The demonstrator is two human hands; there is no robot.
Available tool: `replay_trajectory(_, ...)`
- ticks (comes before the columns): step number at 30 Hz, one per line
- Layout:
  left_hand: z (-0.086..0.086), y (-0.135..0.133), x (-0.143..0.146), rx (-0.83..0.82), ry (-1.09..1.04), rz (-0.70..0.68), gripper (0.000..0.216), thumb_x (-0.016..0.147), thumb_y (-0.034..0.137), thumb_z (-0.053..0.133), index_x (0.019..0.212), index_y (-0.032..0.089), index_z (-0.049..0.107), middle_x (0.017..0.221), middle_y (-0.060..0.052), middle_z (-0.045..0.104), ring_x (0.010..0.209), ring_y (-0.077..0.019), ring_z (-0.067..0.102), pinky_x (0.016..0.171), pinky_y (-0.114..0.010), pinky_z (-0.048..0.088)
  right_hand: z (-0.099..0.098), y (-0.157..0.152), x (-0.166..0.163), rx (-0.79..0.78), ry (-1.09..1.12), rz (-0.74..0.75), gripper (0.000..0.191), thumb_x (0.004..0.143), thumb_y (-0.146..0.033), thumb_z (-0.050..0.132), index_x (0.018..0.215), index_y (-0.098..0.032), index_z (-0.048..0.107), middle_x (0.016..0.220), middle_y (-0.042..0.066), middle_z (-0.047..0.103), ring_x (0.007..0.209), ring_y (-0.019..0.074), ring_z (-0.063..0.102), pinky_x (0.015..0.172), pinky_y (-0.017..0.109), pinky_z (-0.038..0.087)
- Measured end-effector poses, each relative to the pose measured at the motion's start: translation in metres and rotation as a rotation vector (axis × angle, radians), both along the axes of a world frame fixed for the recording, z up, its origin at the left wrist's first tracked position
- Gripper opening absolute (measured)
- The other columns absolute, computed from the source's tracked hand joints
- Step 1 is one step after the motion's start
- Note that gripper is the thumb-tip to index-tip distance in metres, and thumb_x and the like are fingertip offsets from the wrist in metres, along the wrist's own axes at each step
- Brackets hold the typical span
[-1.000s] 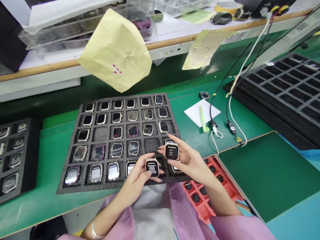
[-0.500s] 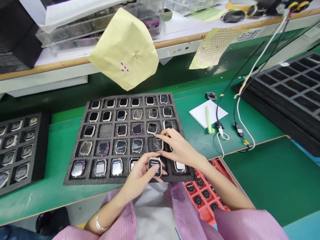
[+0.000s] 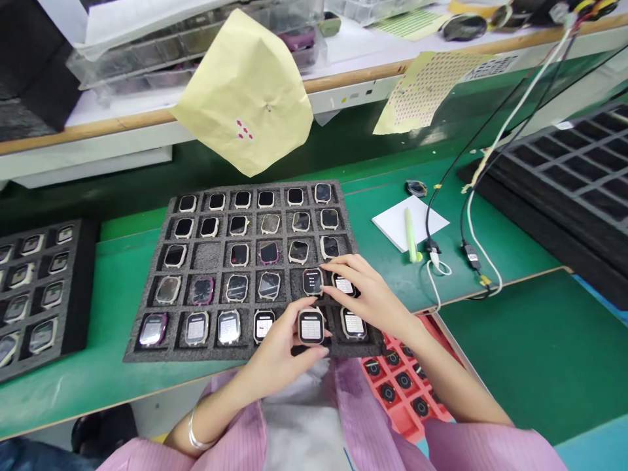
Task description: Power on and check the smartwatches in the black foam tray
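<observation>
A smartwatch without a strap (image 3: 311,326), its screen lit with a white list, is held by my left hand (image 3: 282,347). The fingers reach round and behind it, and the thumb stretches along below. Just above, another watch with a lit dark screen (image 3: 313,281) lies in a compartment of the grey foam tray (image 3: 206,256). At that watch's right edge are the thumb and index finger of my right hand (image 3: 366,291), spread apart. Under the right hand a watch with a white screen (image 3: 343,284) is partly hidden. Several more watch bodies fill the tray's compartments.
A second foam tray with watches (image 3: 73,294) stands at the left. Right of the main tray lie white paper (image 3: 392,226), a green marker (image 3: 410,234) and cables (image 3: 471,255). Below is a red tray (image 3: 402,412). A shelf edge (image 3: 353,98) with yellow paper (image 3: 250,98) overhangs behind.
My right fingers have shifted slightly right, to the edge of the watch in the tray. My left thumb has slid off the held watch's screen, which now shows a white list.
</observation>
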State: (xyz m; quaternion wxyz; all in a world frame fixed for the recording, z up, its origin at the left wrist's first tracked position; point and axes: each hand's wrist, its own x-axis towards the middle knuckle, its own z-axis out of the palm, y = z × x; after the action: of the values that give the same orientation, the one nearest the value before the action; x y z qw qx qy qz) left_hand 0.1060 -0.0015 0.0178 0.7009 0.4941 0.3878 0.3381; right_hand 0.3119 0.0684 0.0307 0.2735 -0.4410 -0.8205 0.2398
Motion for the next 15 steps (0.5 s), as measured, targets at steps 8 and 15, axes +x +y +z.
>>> replay_trajectory(8,0.001,0.007,0.01,0.59,0.563,-0.056,0.059,0.084,0.034,0.064,0.138,0.019,0.043,0.119,-0.016,0.055,0.111,-0.0361,0.05,0.095,-0.057,0.042,0.015,0.024,-0.01,0.042,-0.01,0.146,0.024,0.097,-0.026,0.049,0.118,-0.02,0.06,0.105,0.01,0.063,0.099,0.0273,0.056,0.087,0.045,0.048)
replay_trajectory(15,0.028,0.032,-0.073,0.76,1.083,0.013,0.05,0.088,0.053,0.052,0.125,0.018,0.05,0.117,-0.015,0.057,0.107,-0.0335,0.052,0.09,-0.05,0.042,0.013,0.034,-0.067,0.149,-0.443,0.451,0.017,0.095,-0.017,0.054,0.107,-0.012,0.065,0.095,0.011,0.066,0.092,0.0263,0.057,0.085,0.04,0.05)
